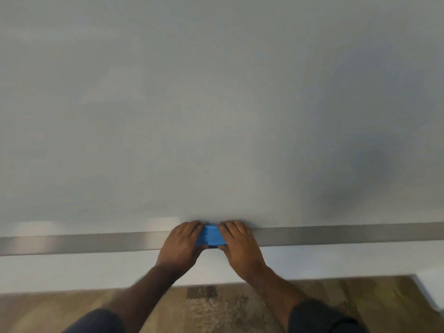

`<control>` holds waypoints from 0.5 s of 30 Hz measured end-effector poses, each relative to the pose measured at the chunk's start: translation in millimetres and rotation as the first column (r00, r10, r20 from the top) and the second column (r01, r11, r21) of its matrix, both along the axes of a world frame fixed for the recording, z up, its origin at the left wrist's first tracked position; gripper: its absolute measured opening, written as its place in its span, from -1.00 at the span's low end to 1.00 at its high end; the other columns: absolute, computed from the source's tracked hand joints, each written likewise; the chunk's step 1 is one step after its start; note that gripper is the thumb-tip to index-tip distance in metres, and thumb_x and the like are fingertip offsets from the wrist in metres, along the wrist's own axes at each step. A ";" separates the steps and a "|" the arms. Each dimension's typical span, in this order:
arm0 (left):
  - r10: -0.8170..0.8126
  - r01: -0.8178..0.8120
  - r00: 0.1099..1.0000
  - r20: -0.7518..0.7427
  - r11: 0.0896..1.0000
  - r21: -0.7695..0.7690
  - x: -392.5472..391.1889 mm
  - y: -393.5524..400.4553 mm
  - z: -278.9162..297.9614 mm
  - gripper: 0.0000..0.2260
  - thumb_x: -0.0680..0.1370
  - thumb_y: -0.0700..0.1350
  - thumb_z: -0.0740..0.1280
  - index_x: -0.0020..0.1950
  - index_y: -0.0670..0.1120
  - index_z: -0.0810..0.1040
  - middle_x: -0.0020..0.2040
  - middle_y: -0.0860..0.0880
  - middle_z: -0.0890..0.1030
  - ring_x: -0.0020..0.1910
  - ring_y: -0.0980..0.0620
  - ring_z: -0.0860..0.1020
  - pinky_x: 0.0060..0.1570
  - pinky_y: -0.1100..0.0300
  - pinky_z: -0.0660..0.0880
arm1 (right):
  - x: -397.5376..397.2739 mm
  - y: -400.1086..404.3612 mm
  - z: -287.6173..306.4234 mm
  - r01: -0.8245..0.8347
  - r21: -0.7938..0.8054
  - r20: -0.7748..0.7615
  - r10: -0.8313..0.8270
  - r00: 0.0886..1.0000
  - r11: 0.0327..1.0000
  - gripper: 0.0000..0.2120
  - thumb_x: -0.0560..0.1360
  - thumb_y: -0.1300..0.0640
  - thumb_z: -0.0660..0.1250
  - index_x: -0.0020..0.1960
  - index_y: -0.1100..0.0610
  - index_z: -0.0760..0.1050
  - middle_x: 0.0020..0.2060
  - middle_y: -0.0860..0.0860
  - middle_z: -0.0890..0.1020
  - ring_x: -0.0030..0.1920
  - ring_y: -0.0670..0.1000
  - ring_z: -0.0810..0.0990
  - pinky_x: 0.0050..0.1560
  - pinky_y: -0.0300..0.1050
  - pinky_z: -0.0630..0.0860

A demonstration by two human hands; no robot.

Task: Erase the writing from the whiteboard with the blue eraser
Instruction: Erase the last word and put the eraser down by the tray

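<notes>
Fingers (192, 227) of both the left hand (183, 243) and right hand (236, 243) were curled onto the blue eraser (211, 235), held on the tray (336, 234) at 6 o'clock below the whiteboard (216, 104), no writing seen, so put-down or pick-up was judged, lift needed next if erasing remained.

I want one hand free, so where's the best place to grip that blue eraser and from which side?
Grip the blue eraser across its two short ends, coming from the front. It lies lengthwise on the metal tray against the whiteboard, so only those ends and the front are reachable.
</notes>
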State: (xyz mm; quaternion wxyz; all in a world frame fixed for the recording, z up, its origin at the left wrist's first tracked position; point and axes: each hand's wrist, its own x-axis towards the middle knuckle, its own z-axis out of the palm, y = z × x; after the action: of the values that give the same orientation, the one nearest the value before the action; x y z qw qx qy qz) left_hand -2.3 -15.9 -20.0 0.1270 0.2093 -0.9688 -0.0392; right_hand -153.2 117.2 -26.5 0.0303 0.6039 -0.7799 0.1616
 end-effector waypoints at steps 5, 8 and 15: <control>0.030 -0.031 0.999 0.023 0.999 0.017 -5.3 5.7 -10.6 -0.49 0.28 0.00 0.66 0.15 -0.16 0.67 0.04 -0.06 0.70 -0.09 -0.06 0.68 -0.13 0.14 0.64 | -0.5 0.8 -9.4 0.019 0.076 0.015 -0.021 1.000 0.997 -0.51 0.49 0.02 0.37 0.37 0.15 0.42 0.22 0.05 0.53 0.26 0.10 0.48 0.31 0.00 0.42; 0.046 -0.048 0.995 0.084 0.999 0.017 -6.0 9.2 -8.3 -0.55 0.28 -0.02 0.66 0.09 -0.15 0.70 0.05 -0.07 0.71 -0.17 -0.07 0.70 -0.26 0.14 0.64 | -1.0 0.4 -8.7 0.020 0.094 0.029 -0.023 0.999 0.995 -0.52 0.53 0.03 0.33 0.40 0.15 0.38 0.26 0.06 0.49 0.30 0.11 0.44 0.34 0.02 0.39; 0.194 -0.223 0.946 0.261 0.971 0.087 -10.5 16.2 -17.1 -0.66 0.66 0.06 0.14 0.41 0.02 0.42 0.47 0.02 0.46 0.05 -0.06 0.64 0.00 0.05 0.58 | 3.4 5.7 -3.3 0.063 0.165 0.136 -0.086 0.987 0.984 -0.43 0.61 -0.02 0.16 0.54 0.10 0.10 0.49 0.01 0.28 0.49 0.01 0.21 0.53 -0.09 -0.03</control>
State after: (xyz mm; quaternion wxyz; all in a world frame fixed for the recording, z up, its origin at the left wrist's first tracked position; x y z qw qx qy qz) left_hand -12.8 0.3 -37.2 -0.0053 0.3210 -0.9455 -0.0547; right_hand -149.8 122.9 -29.8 -0.0682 0.5618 -0.8125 0.1399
